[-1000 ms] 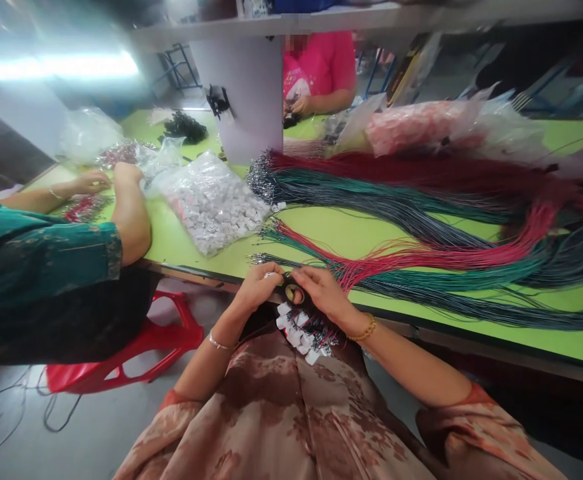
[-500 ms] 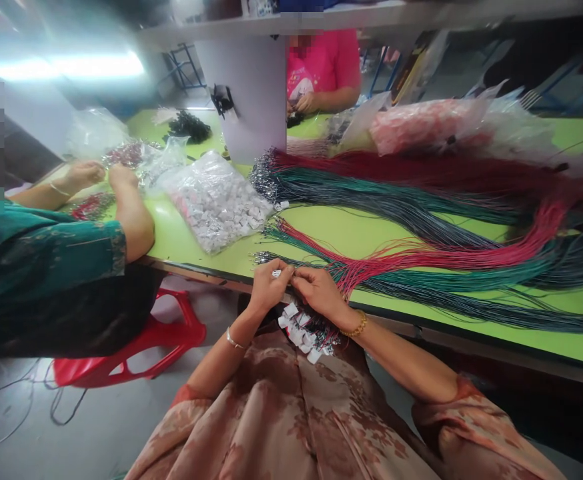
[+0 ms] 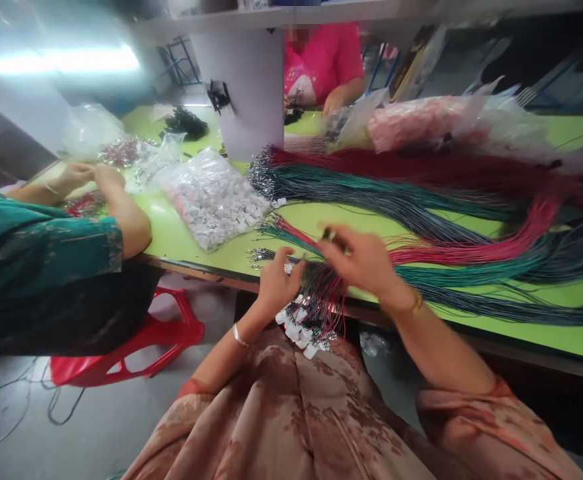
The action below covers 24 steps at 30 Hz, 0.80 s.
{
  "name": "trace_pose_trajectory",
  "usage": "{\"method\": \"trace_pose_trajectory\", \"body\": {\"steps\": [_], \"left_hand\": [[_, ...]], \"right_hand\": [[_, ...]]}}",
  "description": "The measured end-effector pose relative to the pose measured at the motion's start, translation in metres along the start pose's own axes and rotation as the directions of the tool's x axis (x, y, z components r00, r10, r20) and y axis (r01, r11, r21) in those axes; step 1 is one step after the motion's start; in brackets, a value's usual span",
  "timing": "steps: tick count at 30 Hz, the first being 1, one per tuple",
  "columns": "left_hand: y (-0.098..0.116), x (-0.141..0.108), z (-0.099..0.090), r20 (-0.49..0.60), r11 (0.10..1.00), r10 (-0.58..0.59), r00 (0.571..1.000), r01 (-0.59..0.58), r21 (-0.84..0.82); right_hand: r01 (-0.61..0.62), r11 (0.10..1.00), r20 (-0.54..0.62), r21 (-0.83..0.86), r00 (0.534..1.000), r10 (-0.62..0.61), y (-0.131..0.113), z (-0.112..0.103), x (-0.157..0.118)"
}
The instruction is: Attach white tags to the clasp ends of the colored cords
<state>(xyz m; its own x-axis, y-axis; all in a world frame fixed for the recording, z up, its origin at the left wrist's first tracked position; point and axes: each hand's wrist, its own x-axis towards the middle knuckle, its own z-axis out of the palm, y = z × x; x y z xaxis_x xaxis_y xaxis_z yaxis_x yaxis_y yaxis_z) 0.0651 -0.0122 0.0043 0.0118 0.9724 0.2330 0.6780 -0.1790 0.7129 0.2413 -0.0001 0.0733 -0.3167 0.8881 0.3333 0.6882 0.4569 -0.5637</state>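
At the table's near edge my left hand [image 3: 280, 279] is closed on a small white connector [image 3: 288, 268], thumb and forefinger raised. To its right, my right hand [image 3: 359, 257] hovers over the wires, blurred, its fingers curled; whether it holds anything is too smeared to tell. Red wires [image 3: 426, 253], green wires [image 3: 451, 277] and dark wires [image 3: 476, 300] run rightward across the table, their metal-tipped ends lying left, near my left hand. Below my hands, a bunch of white connectors [image 3: 301, 330] with thin wires hangs at the edge above my lap.
A clear bag of white connectors [image 3: 216, 207] lies on the green table [image 3: 171, 243]. Thicker wire bundles [image 3: 371, 167] and bags of pinkish parts [image 3: 416, 123] lie behind. One person works at left beside a red stool [image 3: 171, 327]; another in pink [image 3: 326, 63] sits opposite.
My right hand has left my left hand, moving up and right over the wires. My left hand has shifted slightly right and its fingers have loosened. More of the hanging wires show.
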Motion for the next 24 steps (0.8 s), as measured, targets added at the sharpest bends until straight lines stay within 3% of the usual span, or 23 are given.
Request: {"method": "trace_pose_trajectory", "body": {"steps": [2,4,7,10,12,14,16,17,20,22,24], "left_hand": [[0.008,-0.019,0.0,0.001,0.987,0.125,0.992,-0.125,0.106],[0.012,-0.039,0.003,0.064,0.925,0.325,0.944,-0.331,0.188],[0.011,-0.065,0.013,0.254,0.779,0.532,0.807,-0.585,0.225],[0.004,-0.08,0.022,0.381,0.699,0.579,0.721,-0.679,0.223],[0.001,-0.084,0.023,0.432,0.678,0.586,0.685,-0.707,0.202],[0.001,-0.086,0.021,0.456,0.666,0.595,0.662,-0.724,0.183],[0.002,-0.085,0.016,0.416,0.659,0.624,0.662,-0.731,0.175],[0.002,-0.084,0.012,0.366,0.655,0.652,0.664,-0.736,0.17],[-0.004,-0.067,-0.003,0.132,0.666,0.718,0.684,-0.73,0.156],[-0.016,-0.038,-0.017,-0.011,0.748,0.653,0.757,-0.642,0.166],[-0.036,0.002,-0.031,-0.113,0.881,0.455,0.883,-0.428,0.204]], "right_hand": [[-0.202,0.93,-0.117,-0.307,0.978,0.174,0.049,-0.012,0.033],[-0.349,0.796,-0.196,-0.494,0.937,0.29,0.096,-0.014,0.055],[-0.329,0.698,-0.06,-0.636,0.923,0.381,0.143,-0.002,0.067],[-0.342,0.68,-0.05,-0.649,0.911,0.41,0.147,0.01,0.067],[-0.327,0.727,-0.087,-0.604,0.934,0.347,0.127,0.016,0.068],[-0.2,0.838,-0.023,-0.507,0.976,0.219,0.096,0.024,0.07],[0.011,0.948,0.155,-0.317,0.987,0.041,0.061,0.038,0.071],[0.09,0.972,0.258,-0.216,0.966,-0.032,0.046,0.047,0.071],[0.137,0.98,0.424,-0.147,0.903,-0.062,0.015,0.077,0.065],[0.115,0.97,0.466,-0.215,0.885,-0.002,0.009,0.093,0.06],[0.106,0.961,0.467,-0.255,0.884,0.027,0.009,0.103,0.055]]}}
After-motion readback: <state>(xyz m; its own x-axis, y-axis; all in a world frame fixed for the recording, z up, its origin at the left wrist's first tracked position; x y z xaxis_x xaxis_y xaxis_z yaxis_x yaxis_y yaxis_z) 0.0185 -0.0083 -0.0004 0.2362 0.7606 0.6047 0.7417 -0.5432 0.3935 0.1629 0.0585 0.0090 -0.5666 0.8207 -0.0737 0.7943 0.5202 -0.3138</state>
